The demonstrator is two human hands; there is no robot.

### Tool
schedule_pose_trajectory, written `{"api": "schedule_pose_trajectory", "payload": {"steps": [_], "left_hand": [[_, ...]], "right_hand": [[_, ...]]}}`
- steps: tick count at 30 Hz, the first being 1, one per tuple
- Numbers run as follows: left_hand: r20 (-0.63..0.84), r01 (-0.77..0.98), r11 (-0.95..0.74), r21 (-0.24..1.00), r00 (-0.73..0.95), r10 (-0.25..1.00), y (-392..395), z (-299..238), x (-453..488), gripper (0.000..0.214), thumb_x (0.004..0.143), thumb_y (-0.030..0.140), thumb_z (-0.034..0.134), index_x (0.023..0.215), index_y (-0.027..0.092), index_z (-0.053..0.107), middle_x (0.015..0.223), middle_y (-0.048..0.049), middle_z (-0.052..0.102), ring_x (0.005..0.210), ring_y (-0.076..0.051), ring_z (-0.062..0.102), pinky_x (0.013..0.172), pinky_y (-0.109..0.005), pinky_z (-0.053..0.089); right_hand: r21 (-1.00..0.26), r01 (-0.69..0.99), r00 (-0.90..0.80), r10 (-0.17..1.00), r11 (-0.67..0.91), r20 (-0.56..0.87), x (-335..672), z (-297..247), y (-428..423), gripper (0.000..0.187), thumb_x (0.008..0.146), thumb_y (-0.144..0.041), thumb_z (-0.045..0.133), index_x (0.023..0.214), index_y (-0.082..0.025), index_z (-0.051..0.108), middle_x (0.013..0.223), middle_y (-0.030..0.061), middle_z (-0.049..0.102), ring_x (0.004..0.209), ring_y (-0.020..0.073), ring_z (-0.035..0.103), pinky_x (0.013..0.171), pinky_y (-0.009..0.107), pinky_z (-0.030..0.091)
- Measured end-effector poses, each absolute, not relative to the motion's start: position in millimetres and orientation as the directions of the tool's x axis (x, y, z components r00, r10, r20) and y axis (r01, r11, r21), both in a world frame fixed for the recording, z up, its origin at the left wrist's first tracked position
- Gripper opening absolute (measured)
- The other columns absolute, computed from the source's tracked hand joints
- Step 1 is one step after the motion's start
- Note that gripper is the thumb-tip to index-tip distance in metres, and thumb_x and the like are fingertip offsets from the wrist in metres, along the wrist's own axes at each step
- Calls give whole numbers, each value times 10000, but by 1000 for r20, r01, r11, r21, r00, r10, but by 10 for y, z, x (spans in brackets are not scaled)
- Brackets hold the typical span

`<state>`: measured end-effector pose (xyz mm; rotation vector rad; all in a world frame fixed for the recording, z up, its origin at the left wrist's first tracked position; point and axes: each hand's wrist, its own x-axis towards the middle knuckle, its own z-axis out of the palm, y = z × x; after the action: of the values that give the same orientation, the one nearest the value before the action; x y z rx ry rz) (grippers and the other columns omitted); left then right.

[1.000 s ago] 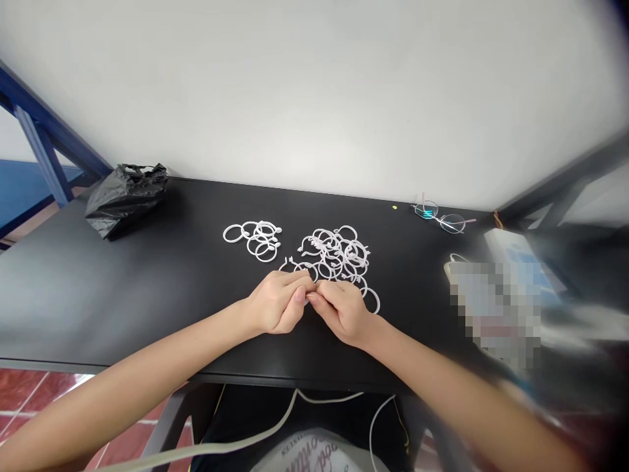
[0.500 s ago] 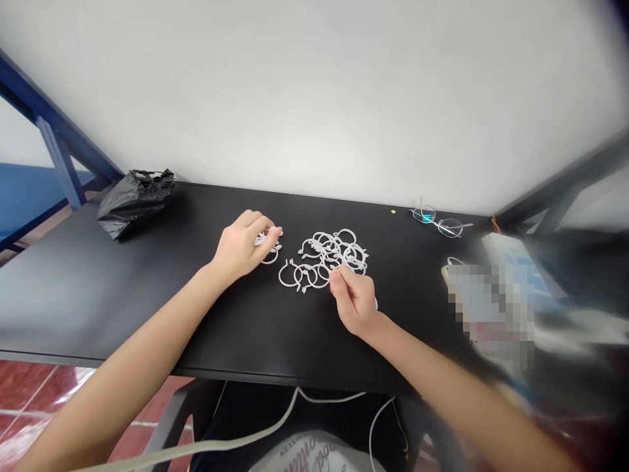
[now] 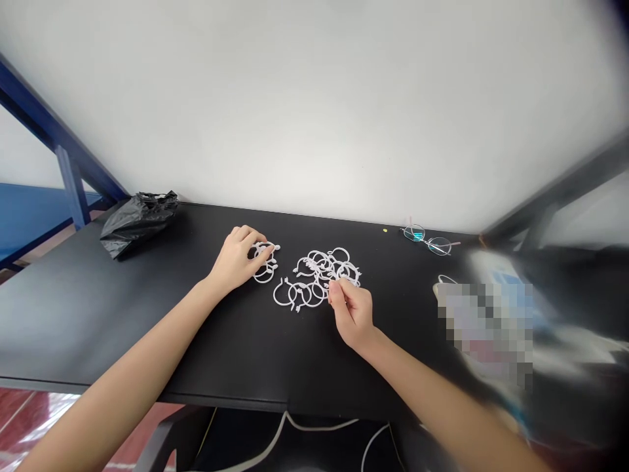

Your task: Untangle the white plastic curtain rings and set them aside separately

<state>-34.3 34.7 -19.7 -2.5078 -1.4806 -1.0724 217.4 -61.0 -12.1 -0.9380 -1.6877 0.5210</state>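
Observation:
Several white open shower curtain rings with knobbed ends (image 3: pixel 314 296) lie in a loose heap at the middle of the black table (image 3: pixel 230 360). To the left is a smaller group of the same rings (image 3: pixel 264 272). My left hand (image 3: pixel 236 257) rests at this small group, thumb and forefinger apart, with rings showing between and beneath the fingertips. At the near right side of the big heap, my right hand (image 3: pixel 352 311) is closed in a fist, thumb on top. The fist covers some of the heap, and its contents are hidden.
A crumpled black plastic bag (image 3: pixel 140 223) sits at the back left. Eyeglasses (image 3: pixel 426 241) lie near the wall at the back right. Blurred items, partly pixelated, fill the right side, with a white box (image 3: pixel 491 265) among them. White cables (image 3: pixel 322 427) hang below the table's front edge.
The view has tilted up slightly. More rings of the left group now show beside my left hand, whose fingers have loosened and spread. My right hand stays closed at the heap.

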Motion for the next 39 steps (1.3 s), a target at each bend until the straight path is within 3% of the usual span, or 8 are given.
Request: {"api": "schedule_pose_trajectory", "payload": {"steps": [3,5,10,17,24,32,39], "left_hand": [[626,728,-622,290,347,698,208,-78,-231,125,944,288,535,930,186,605,933,-69,640,861,-216,559,812,-372,450],[601,648,-717,257,474,644,87,-9,-123,88,923,230,529,945,182,599,949,-70,645,873,-212,573,813,-369,443],[400,577,-785,225,680,614,-105,57,46,175,797,131,477,931,175,580,898,-64,621,825,-216,568,780,-359,452],[220,867,-484,116,453,864,8,160,-206,110,801,198,450,858,201,544,779,-18,659,600,-189,575,543,-288,359],[27,869,-487,86,487,873,5,157,-213,205,877,372,490,764,222,574,569,-3,605,540,-202,584,524,-276,321],[2,839,-531,118,535,845,-39,105,-172,249,910,306,443,682,213,484,582,-9,621,541,-188,581,512,-269,293],[99,920,-378,100,369,924,-7,133,-186,212,949,369,425,868,214,546,675,-18,695,608,-207,643,508,-255,288]], "right_hand": [[-728,326,-103,788,604,608,2170,-109,-617,390,998,-210,422,619,-209,330,532,-66,296,448,69,296,449,232,267],[-711,338,-117,777,616,618,2163,-103,-625,389,997,-209,420,617,-209,338,526,-66,302,445,70,299,447,230,271],[-677,370,-153,760,637,632,2155,-102,-637,385,994,-215,419,613,-207,367,511,-58,340,437,75,322,447,236,288],[-650,377,-142,735,660,663,2188,-92,-612,393,995,-215,422,606,-205,368,506,-51,359,436,75,335,442,239,284],[-650,357,-159,729,671,665,2197,-111,-617,381,974,-169,454,611,-206,342,515,-59,327,439,69,312,448,237,269],[-641,388,-165,734,662,659,2188,-117,-615,392,980,-191,443,599,-208,355,496,-60,330,423,71,310,430,242,270],[-629,387,-169,723,674,670,2186,-107,-620,379,970,-176,455,601,-209,373,489,-61,340,415,74,318,429,244,270]]}}
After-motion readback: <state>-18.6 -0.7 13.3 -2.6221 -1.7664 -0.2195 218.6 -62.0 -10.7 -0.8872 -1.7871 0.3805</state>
